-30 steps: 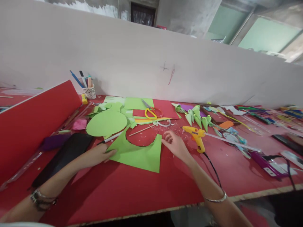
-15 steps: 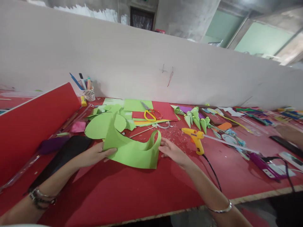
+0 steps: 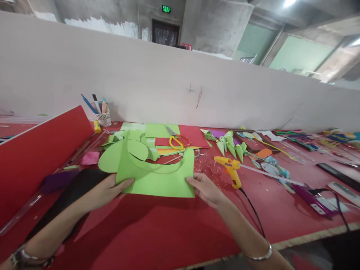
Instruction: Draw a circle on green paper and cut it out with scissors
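A light green sheet of paper (image 3: 157, 183) with a large curved cut-out along its top edge is held up above the red table. My left hand (image 3: 114, 187) pinches its left side, thumb on the near face. On the right side, my right hand (image 3: 205, 188) grips the paper between thumb and fingers. Behind it lie rounded green paper pieces (image 3: 111, 155) and yellow-handled scissors (image 3: 176, 141) on stacked coloured paper. To the right of my right hand rests a yellow glue gun (image 3: 232, 168) with a clear glue stick in its back.
Small green paper cones (image 3: 230, 144) lie behind the glue gun. A pen cup (image 3: 103, 118) stands by the white partition. At left is a red board (image 3: 45, 150); a purple power strip (image 3: 316, 202) sits at right. The glue gun's cord runs over the table's front edge.
The paper's right end, curled before, is now spread flatter between both hands. My right hand now grips the right edge. The other person's hand at far right has gone from view.
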`<act>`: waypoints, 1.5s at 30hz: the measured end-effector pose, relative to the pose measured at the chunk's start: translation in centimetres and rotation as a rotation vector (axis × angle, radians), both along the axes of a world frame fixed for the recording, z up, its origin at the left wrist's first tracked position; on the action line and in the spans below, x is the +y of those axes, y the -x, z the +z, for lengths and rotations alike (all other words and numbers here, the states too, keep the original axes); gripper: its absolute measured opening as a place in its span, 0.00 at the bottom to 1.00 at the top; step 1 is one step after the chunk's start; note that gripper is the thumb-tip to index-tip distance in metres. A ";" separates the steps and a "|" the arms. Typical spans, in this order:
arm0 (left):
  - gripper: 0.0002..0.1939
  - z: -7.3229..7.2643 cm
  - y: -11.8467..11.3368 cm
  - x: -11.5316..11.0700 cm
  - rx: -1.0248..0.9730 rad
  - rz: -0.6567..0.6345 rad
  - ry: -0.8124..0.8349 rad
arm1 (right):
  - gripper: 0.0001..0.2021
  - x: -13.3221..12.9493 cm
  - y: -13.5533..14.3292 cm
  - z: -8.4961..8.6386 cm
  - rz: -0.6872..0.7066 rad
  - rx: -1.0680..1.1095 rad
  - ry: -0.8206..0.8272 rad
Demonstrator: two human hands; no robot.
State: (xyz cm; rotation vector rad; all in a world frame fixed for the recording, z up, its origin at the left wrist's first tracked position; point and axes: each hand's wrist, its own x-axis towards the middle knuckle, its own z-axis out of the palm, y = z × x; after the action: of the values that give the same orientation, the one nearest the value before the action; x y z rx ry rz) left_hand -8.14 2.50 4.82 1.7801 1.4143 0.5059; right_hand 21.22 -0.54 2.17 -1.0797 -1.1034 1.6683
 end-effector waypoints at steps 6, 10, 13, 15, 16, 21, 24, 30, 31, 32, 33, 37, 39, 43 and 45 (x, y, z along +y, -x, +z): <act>0.29 -2.8 -1.4 -1.2 0.015 -0.086 0.223 | 0.15 0.0 -0.2 -1.0 -0.181 -0.441 -0.111; 0.30 -3.6 -1.8 -1.4 0.047 -0.076 0.273 | 0.11 -0.1 -0.4 -2.0 -0.189 -0.660 -0.195; 0.30 -3.6 -1.7 -1.2 0.033 -0.051 0.317 | 0.08 -0.3 -0.4 -2.3 -0.201 -0.886 -0.360; 0.29 -3.4 -1.4 -1.1 0.024 -0.047 0.327 | 0.07 -0.5 -0.3 -2.3 -0.180 -1.059 -0.421; 0.28 -3.4 -1.1 -1.1 0.036 -0.056 0.318 | 0.07 -0.5 -0.3 -2.4 -0.164 -1.136 -0.425; 0.23 -2.8 0.1 -1.3 0.297 -0.144 0.086 | 0.13 -0.7 -0.2 -2.5 -0.095 -1.329 -0.393; 0.17 -2.4 -0.6 -1.6 0.465 -0.195 -0.197 | 0.15 -0.6 -0.3 -2.2 -0.071 -1.297 -0.388; 0.12 -3.1 -6.7 -1.8 0.391 -0.722 -0.627 | 0.16 -1.3 -0.8 -1.3 0.023 -0.931 -0.387; 0.13 -3.4 -7.8 -1.8 0.421 -0.769 -0.643 | 0.16 -1.5 -0.8 -1.3 0.023 -0.932 -0.394; 0.14 -3.6 -8.8 -1.8 0.464 -0.789 -0.657 | 0.16 -1.6 -0.7 -1.3 0.020 -0.962 -0.405; 0.13 -3.9 -9.7 -1.9 0.509 -0.788 -0.674 | 0.16 -1.7 -0.6 -1.4 0.016 -1.009 -0.420; 0.12 -4.5 -11.2 -2.2 0.578 -0.741 -0.723 | 0.18 -1.8 -0.2 -2.0 0.008 -1.175 -0.469; 0.11 -4.5 -11.2 -2.4 0.573 -0.733 -0.739 | 0.20 -1.7 -0.1 -2.2 0.022 -1.270 -0.476; 0.14 -4.7 -11.2 -2.4 0.555 -0.745 -0.751 | 0.20 -1.5 0.0 -2.1 0.096 -1.529 -0.534; 0.14 -4.8 -11.2 -2.4 0.555 -0.760 -0.758 | 0.18 -1.3 -0.1 -2.1 0.122 -1.618 -0.642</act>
State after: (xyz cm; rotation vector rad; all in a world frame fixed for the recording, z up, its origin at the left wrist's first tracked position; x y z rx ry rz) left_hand 3.09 0.13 0.00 3.0461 0.7536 0.1213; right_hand 21.31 -1.86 0.08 -1.8578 -2.4236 0.0627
